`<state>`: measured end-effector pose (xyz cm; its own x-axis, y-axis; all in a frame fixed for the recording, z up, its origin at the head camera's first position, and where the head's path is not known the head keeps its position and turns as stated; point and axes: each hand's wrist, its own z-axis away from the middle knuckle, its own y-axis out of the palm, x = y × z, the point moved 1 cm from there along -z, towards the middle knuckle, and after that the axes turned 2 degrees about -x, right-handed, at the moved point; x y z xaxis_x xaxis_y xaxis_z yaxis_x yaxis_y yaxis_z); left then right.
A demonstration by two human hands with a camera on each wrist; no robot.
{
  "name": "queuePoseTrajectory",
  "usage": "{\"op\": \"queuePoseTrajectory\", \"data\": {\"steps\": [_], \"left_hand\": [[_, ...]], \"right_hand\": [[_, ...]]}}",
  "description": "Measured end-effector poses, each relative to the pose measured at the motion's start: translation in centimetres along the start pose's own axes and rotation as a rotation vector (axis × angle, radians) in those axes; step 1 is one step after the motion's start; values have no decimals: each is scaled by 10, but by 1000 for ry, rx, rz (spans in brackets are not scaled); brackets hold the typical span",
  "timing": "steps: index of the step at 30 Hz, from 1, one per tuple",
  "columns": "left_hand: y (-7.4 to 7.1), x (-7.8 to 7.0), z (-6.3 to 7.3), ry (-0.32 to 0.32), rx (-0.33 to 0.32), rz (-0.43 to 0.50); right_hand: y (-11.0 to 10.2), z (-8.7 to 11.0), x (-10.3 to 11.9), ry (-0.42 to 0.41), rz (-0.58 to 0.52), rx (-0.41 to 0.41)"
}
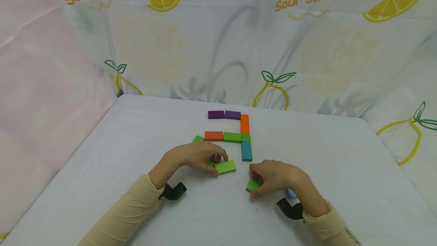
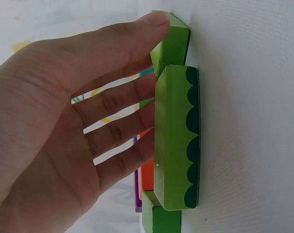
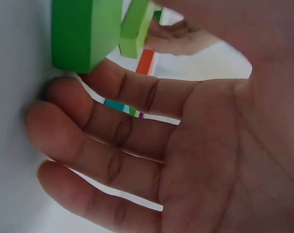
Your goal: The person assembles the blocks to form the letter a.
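Green is what you have between the fingers of both hands. Your left hand [image 1: 198,157] has its thumb and a finger clamped on one end of a lime block [image 1: 227,167], which rests on the white table [image 1: 307,143] near the middle. Your left thumb's tip lies on it in the left wrist view. Just beside it, under that hand, is a scalloped block [image 2: 176,141] with a dark wavy edge; your other fingers pass behind it. Past its far end, a leaf-green block [image 1: 198,139] shows partly behind your hand.

Your right hand [image 1: 274,177] pinches a bright green block [image 1: 252,185] between thumb and forefinger, nearer to you and to the right of the lime block. Your other fingertips are bent down close to the table; you cannot tell from the right wrist view whether they touch it. A blue block [image 1: 291,193] peeks out by your right wrist.

Beyond your hands, two purple blocks [image 1: 216,115] lie end to end, leading to an orange block [image 1: 244,124]. Below them run a red block [image 1: 213,136], a green block [image 1: 232,137] and a small green piece [image 1: 246,138], with a teal block [image 1: 247,152] on the near side of that piece.
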<state>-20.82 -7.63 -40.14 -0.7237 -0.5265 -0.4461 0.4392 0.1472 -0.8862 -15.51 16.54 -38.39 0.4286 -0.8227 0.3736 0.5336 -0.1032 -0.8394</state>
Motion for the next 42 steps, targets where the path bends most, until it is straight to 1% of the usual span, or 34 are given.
{"op": "queuePoseTrajectory", "data": {"steps": [7, 16, 25, 28, 31, 35, 42], "left_hand": [[0, -1, 0, -4, 4, 6], [-2, -3, 1, 13, 4, 14], [-2, -3, 0, 39, 4, 29], [-1, -3, 0, 32, 6, 28], [-1, -2, 0, 22, 12, 29], [0, -1, 0, 28, 11, 34], [-1, -2, 0, 24, 13, 40]], "right_hand": [[0, -1, 2, 8, 15, -20], [-1, -9, -1, -24, -1, -106], [2, -13, 2, -22, 64, -225], [2, -14, 2, -9, 67, -241], [2, -14, 2, -13, 68, -260], [4, -16, 3, -18, 61, -289], [4, -19, 6, 7, 39, -325]]}}
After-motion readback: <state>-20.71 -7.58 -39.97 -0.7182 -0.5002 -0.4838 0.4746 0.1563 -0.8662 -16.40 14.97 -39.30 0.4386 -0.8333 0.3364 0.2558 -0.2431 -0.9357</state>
